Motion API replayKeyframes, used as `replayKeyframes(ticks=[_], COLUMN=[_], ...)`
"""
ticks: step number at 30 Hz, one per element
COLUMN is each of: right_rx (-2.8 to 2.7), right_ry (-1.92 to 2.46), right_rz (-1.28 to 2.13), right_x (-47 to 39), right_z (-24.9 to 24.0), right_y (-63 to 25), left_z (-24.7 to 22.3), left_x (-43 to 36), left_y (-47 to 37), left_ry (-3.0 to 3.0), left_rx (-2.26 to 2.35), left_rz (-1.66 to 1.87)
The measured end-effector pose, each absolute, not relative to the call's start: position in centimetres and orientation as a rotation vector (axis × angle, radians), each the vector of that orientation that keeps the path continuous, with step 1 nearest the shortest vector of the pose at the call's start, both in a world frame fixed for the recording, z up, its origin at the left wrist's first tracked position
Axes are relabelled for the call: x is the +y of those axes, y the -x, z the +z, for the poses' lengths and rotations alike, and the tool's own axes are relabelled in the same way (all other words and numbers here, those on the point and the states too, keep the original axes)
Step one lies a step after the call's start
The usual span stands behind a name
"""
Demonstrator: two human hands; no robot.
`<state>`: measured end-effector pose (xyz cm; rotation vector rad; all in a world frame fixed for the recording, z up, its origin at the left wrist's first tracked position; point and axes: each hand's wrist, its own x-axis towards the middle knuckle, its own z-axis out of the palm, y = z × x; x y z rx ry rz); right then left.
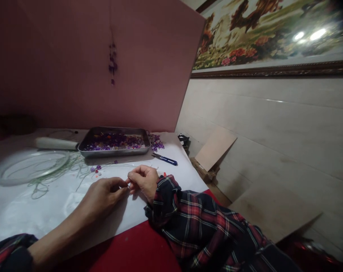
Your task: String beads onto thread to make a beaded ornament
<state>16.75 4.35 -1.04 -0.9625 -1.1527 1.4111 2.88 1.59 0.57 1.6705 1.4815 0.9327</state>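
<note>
My left hand [110, 192] and my right hand [143, 180] meet over the white sheet [109, 223], fingertips pinched together. Something tiny and pale, perhaps a bead, shows between them; it is too small to name. A thin string [131, 165] runs across the sheet just beyond my hands. Several loose beads [97, 169], purple, orange and white, lie to the left of my fingers. Blue-handled thread snips [165, 159] rest beyond my right hand. Further back is a metal tray [114, 152] holding many purple beads [117, 141].
Left of the tray are a white handle [56, 143], a pale ring [60, 162] and tangled green string [51, 175]. More purple beads [156, 142] lie by the tray's right end. A beaded strand [112, 66] hangs against the pink panel [60, 68]. Cardboard [215, 147] leans beyond the table's right edge.
</note>
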Motion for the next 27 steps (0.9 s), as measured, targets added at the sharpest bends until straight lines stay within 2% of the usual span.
replayKeyframes(ticks=[9,19,27], right_rx=[-1.166,-1.500,-1.578], right_ry=[0.994,1.110,1.098], right_rz=[1.276,0.854,0.679], right_x=[4.3,2.4,1.9], right_z=[-0.6,0.3,0.4], right_y=[-16.9,-17.1,-17.0], left_z=[1.2,1.8,1.2], left_x=[1.3,0.5,0.8], left_y=[-3.1,-2.3,-2.0], left_ry=[-1.487,-1.182,-1.147], left_rx=[1.406,1.303,1.272], left_rz=[0.985,1.120,1.146])
